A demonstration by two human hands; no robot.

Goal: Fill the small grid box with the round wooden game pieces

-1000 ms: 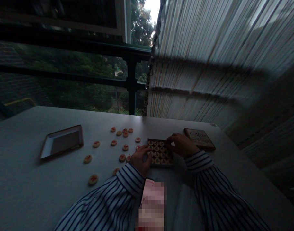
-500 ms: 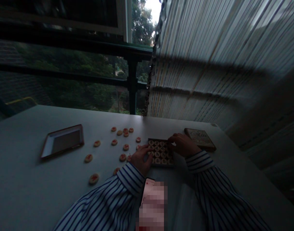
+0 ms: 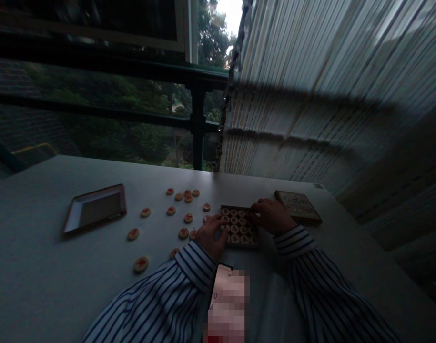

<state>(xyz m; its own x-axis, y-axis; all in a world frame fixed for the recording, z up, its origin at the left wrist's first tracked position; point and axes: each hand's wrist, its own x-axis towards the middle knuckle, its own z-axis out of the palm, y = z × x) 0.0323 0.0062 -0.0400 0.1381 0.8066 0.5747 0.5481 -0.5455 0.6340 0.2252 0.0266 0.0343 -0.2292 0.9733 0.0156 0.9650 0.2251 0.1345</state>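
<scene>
Two hands [image 3: 211,238] still at one tray [image 3: 242,246]

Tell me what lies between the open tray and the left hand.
Scattered round pieces, most marked in red, lie on the white table between the tray and left hand, as the head view shows.

Both hands' fingers [image 3: 220,222] are at the tray [image 3: 240,246] of round pieces [image 3: 234,229].
</scene>
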